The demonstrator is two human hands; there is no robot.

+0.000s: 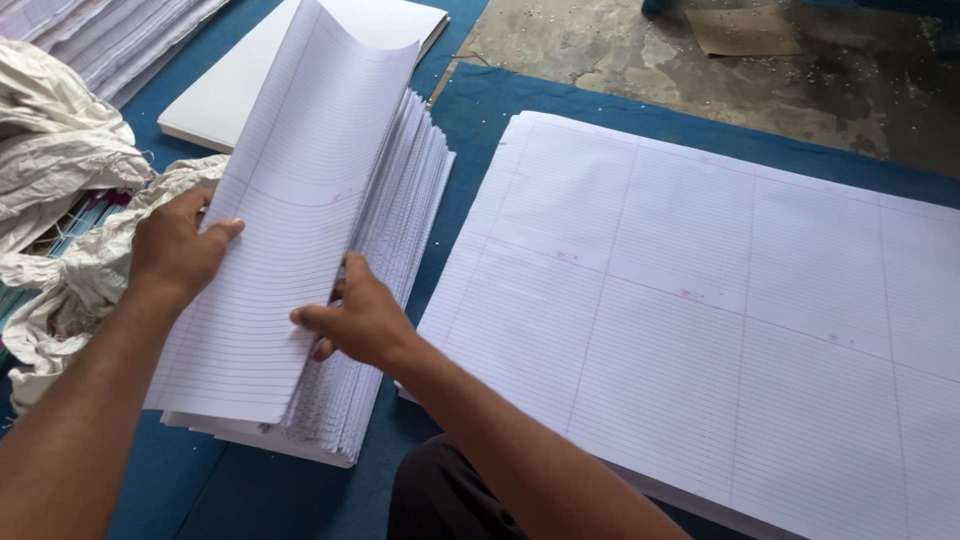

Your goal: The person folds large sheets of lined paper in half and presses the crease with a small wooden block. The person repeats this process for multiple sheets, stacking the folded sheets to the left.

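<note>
Hands first, from the head view: our left hand (180,250) lies flat with fingers spread against the outer face of a lifted bundle of ruled sheets (300,200), propping it upright along its left edge. Our right hand (355,318) is closed on the fanned edges of the folded sheet stack (395,260), thumb on top and fingertips tucked between the layers. The two hands sit apart, one on each side of the raised bundle.

That stack rests on the blue mat (500,95), toward its left side, with the lifted part curling over at the top. To the right, just beside it, lies a broad pile of large unfolded ruled sheets (700,290), reaching to the right edge of the mat. Behind the stack lies a blank white board (230,90), and at the far left crumpled white sacking (60,170).

We judge that we are partway through counting or separating folded sections. The next move calls for a firm pinch by the right fingers at the chosen layer while the left keeps the raised part from flopping back.
</note>
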